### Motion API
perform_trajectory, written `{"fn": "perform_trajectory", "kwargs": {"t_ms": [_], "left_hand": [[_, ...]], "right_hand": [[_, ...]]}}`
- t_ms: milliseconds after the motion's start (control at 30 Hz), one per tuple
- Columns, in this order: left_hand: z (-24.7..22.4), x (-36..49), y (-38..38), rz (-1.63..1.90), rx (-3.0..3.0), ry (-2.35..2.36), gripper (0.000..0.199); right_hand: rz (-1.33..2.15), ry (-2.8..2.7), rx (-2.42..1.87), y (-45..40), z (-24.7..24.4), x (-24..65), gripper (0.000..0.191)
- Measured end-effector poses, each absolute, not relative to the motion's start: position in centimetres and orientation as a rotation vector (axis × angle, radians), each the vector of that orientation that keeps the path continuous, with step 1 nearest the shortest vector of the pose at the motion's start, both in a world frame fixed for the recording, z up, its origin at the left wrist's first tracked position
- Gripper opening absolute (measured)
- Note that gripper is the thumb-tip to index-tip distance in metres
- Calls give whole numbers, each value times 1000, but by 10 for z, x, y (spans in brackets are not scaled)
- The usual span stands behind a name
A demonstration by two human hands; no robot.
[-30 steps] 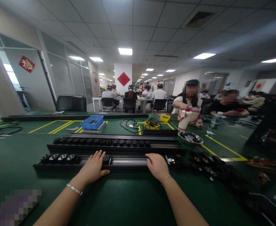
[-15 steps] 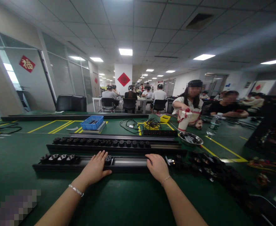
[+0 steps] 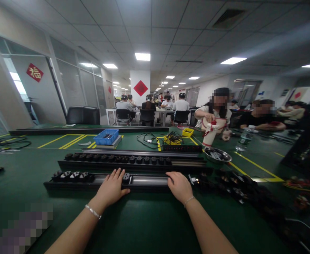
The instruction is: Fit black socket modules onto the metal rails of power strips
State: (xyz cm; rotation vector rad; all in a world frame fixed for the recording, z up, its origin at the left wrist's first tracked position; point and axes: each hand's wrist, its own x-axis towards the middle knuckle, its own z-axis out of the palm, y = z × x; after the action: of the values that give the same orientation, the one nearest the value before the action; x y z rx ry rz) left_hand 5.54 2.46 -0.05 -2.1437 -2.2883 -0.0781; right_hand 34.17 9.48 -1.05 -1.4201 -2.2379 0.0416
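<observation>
The front rail point(image 3: 149, 181) lies in the middle of the frame on the green tabletop point(image 3: 144, 225). The left hand point(image 3: 115, 187) is laid on it, opened out nearly flat, with the thumb out to the right. It has hold of nothing that I can see. One black plug point(image 3: 126, 177) sits in the rail just beside its fingers; I cannot tell if they touch.

The right hand point(image 3: 180, 185) is over the right end of the rail, fingers a bit bent. I cannot tell how tight it is, or if it grips the rail.

Four more plugs point(image 3: 75, 175) sit at the rail's left end, some with white tops. Just above in the frame is the back rail point(image 3: 117, 166), with a long row of black plugs. A blue box point(image 3: 106, 137) is above that, left of middle. A round bowl point(image 3: 218, 155) and a bottle point(image 3: 244, 138) stand at the right.
</observation>
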Motion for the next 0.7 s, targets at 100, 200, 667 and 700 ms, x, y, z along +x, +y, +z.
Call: {"fn": "perform_trajectory", "kwargs": {"t_ms": [100, 200, 667, 700], "left_hand": [[4, 61, 21, -15, -2178, -2289, 83], [8, 65, 18, 8, -2231, -2256, 84], [-1, 64, 21, 69, -2169, -2195, 81], [-1, 65, 21, 69, -2163, -2189, 80]], "right_hand": [[54, -2240, -1417, 95, -10, 342, 35], [58, -2234, -1404, 95, -10, 342, 35], [65, -2225, -1398, 94, -11, 342, 35], [66, -2229, -1399, 95, -11, 342, 35]]}}
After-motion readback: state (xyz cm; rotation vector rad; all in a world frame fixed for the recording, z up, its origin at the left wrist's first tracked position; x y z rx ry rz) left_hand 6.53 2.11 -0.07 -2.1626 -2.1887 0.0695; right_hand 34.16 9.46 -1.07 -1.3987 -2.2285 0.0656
